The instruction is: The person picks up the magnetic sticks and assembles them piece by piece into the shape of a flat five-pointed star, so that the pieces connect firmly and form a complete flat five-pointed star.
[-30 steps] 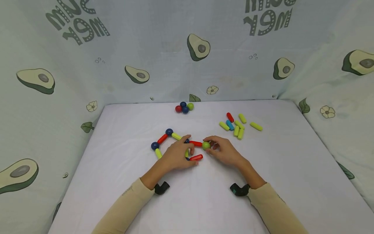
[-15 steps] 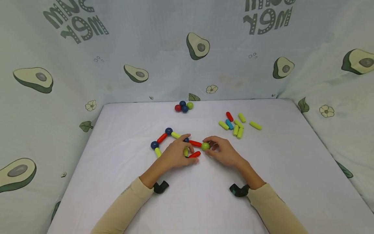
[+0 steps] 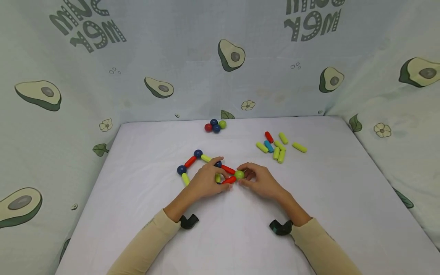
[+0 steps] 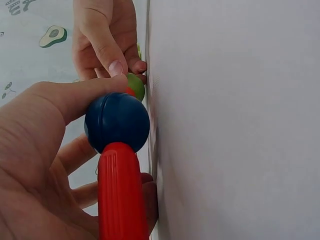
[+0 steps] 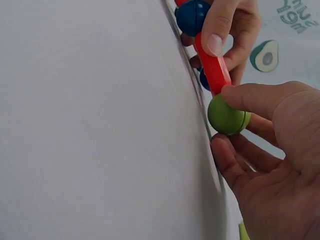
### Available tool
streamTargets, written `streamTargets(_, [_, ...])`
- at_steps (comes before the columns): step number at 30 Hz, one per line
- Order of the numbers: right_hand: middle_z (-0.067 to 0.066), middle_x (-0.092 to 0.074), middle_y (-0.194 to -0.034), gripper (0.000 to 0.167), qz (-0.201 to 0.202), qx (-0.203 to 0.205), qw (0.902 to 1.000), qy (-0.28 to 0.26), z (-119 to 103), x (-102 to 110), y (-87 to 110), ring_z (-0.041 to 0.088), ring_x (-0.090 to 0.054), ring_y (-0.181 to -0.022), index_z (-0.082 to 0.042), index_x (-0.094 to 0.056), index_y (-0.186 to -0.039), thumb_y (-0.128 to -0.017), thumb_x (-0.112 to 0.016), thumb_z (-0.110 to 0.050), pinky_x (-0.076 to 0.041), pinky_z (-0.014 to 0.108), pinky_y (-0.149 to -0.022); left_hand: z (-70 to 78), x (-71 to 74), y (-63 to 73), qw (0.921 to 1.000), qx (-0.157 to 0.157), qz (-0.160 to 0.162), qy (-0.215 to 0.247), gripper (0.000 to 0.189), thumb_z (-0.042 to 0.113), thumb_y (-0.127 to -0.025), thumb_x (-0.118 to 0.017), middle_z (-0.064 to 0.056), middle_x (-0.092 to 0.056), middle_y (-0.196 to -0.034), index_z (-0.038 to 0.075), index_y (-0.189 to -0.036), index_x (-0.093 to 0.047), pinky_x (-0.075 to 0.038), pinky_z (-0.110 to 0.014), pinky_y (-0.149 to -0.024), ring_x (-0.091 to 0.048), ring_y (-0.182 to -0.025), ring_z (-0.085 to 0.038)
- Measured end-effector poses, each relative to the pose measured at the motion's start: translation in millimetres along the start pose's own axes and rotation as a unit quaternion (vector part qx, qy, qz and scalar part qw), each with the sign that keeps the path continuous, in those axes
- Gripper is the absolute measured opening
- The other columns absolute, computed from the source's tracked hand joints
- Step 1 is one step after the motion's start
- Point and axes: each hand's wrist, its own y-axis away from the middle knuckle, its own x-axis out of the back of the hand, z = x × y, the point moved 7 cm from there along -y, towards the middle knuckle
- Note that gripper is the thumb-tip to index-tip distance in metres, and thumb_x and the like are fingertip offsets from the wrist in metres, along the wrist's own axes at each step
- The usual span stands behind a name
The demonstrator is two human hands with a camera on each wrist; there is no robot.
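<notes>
A linked chain of coloured rods and balls lies mid-table, partly hidden by my left hand (image 3: 207, 180). Its blue balls (image 3: 181, 170) join red rods and yellow-green rods (image 3: 185, 178). Two red rods meet at a green ball (image 3: 239, 174) on the chain's right end. My right hand (image 3: 262, 181) pinches that ball between thumb and fingers. In the right wrist view, the left thumb lies along the nearer red rod (image 5: 214, 67), with its fingers curled behind. A blue ball (image 4: 117, 122) with another red rod (image 4: 122, 195) fills the left wrist view.
At the back edge sit several loose balls: a red ball (image 3: 208, 127), a green ball (image 3: 222, 124) and blue balls (image 3: 216, 128). To the back right lie several loose yellow-green rods (image 3: 299, 147), a red rod (image 3: 269, 137) and a blue rod (image 3: 269, 146).
My right hand has shifted the green ball slightly left and nearer. The nearer red rod has swung up, so its end now meets the ball. My left hand has barely moved.
</notes>
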Motion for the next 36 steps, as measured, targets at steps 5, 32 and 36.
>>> streamTargets(5, [0.0, -0.07, -0.111, 0.036, 0.001, -0.008, 0.9999, -0.007, -1, -2, 1.6, 0.016, -0.063, -0.094, -0.012, -0.067, -0.125, -0.091, -0.078, -0.011, -0.056, 0.029, -0.085, -1.2, 1.2, 0.1, 1.0, -0.006, -0.004, 0.005, 0.027, 0.045, -0.085, -0.082, -0.001, -0.039, -0.164, 0.024, -0.101, -0.08, -0.048, -0.053, -0.108, -0.046, -0.144, -0.036])
streamTargets(32, [0.014, -0.067, -0.1, 0.032, 0.19, -0.172, 0.9624, 0.091, 47, 85, 17.1, 0.026, -0.061, -0.088, -0.003, -0.064, -0.115, -0.101, -0.065, -0.032, -0.049, 0.028, -0.072, -15.2, 16.2, -3.9, 0.9956, -0.065, -0.053, 0.042, 0.049, 0.02, -0.098, -0.072, -0.001, -0.054, -0.113, 0.014, -0.142, -0.053, -0.049, -0.024, -0.075, -0.055, -0.087, -0.014])
streamTargets(36, [0.022, -0.066, -0.109, 0.049, 0.197, -0.231, 0.9481, 0.093, 70, 105, 23.2, 0.028, -0.066, -0.087, 0.003, -0.058, -0.125, -0.101, -0.062, -0.041, -0.051, 0.029, -0.068, -14.8, 17.3, -0.8, 0.9916, -0.075, -0.091, 0.051, 0.048, 0.015, -0.096, -0.073, 0.001, -0.06, -0.117, 0.017, -0.141, -0.055, -0.053, -0.027, -0.086, -0.058, -0.097, -0.015])
